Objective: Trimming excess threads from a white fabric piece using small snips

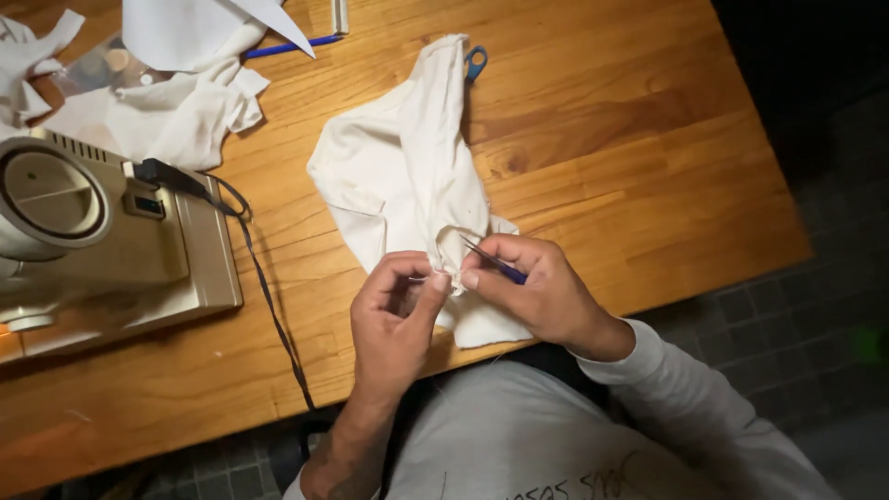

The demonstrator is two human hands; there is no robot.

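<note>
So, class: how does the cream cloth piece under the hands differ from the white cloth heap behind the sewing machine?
The cream cloth piece is one piece, pinched by the left hand and right hand; the white cloth heap is several untouched scraps. The piece lies mid-table; the heap sits at the far corner. Both are pale, crumpled fabric.

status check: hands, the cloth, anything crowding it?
Left hand pinches white cloth at its seam. Right hand holds a slim blue-handled tool to it. Sewing machine and black cord sit apart, left.
</note>
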